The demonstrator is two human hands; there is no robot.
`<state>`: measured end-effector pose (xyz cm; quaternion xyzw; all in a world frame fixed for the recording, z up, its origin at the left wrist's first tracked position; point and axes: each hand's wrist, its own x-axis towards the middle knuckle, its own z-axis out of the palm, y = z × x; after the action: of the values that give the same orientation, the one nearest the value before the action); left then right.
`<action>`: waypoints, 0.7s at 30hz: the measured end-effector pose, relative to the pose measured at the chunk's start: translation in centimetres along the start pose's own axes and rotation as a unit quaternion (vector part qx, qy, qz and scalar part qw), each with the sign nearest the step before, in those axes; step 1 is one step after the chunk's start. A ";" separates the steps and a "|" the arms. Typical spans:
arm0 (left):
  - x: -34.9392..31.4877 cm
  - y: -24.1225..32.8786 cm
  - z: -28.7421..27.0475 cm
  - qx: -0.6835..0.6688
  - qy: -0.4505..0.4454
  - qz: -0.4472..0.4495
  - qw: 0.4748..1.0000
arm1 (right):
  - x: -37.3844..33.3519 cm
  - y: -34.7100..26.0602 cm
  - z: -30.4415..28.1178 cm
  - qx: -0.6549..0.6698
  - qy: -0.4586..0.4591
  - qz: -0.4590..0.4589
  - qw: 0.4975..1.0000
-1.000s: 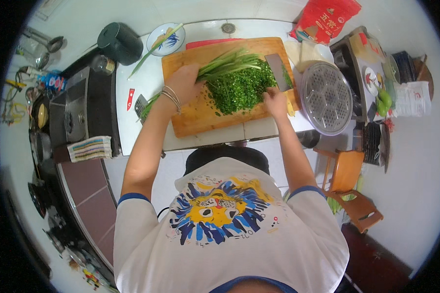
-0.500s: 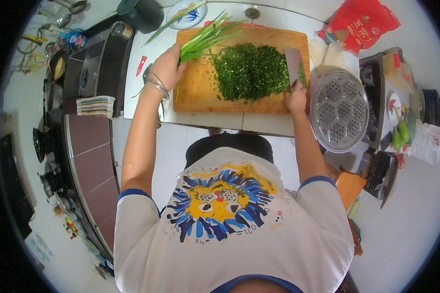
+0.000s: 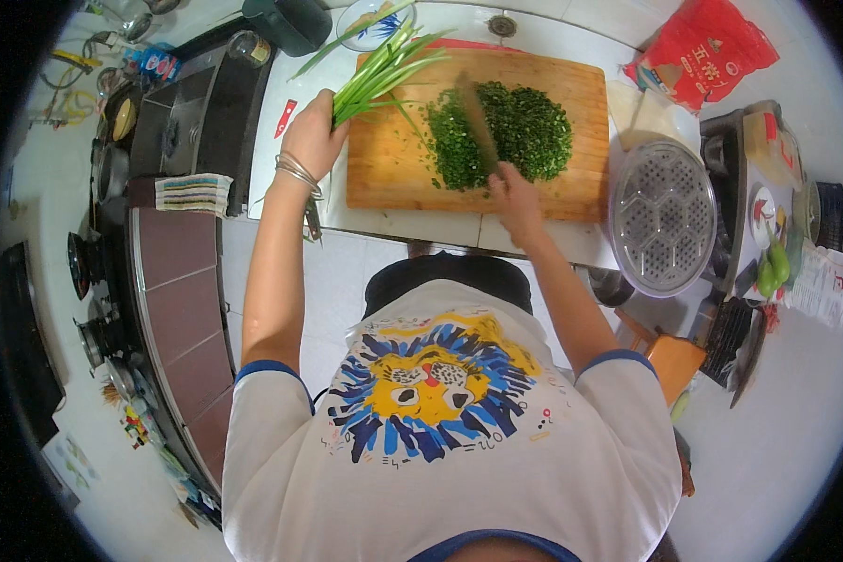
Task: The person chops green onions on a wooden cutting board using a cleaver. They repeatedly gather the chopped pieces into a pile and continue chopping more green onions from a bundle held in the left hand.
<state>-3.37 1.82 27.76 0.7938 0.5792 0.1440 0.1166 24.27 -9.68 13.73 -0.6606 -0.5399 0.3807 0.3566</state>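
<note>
A bunch of long green chives [image 3: 377,80] is gripped in my left hand [image 3: 314,136], above the left edge of the wooden cutting board [image 3: 384,183]. Bangles circle that wrist. In my right hand [image 3: 517,201] is a kitchen knife [image 3: 478,122], its blade seen nearly edge-on and slightly blurred. The blade crosses the heap of finely chopped chives [image 3: 529,131] in the middle of the board. Whether its edge touches the wood I cannot tell. A few long stalks trail from the bunch toward the heap.
Right of the board stands a round perforated steamer tray [image 3: 663,220], with a red bag [image 3: 702,56] behind it. A plate [image 3: 361,37] and a dark container [image 3: 288,23] are at the back left. A small red-handled item [image 3: 286,119] lies left of the board.
My right hand has brought the knife leftward from the board's right side into the chopped chives. The left hand still holds its bunch, and the view has shifted slightly.
</note>
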 end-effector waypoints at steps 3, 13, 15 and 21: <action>-0.2 -1.4 -0.1 -0.009 -0.018 -0.006 1.000 | -0.9 -0.9 2.8 0.010 -0.100 0.043 0.994; 0.5 -4.9 1.1 -0.025 -0.035 0.014 0.999 | -1.6 2.5 7.9 -0.083 -0.107 0.027 0.990; 0.7 -4.7 1.5 -0.038 -0.043 0.015 0.998 | -1.4 3.2 7.8 -0.114 -0.071 0.004 0.991; 1.4 -3.1 2.3 -0.044 -0.080 0.005 0.996 | -0.2 3.3 6.2 -0.174 -0.055 0.044 0.982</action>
<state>-4.89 4.00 24.69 0.8000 0.5569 0.1062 0.1964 20.18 -10.08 8.06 -0.7140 -0.5868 0.3318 0.1890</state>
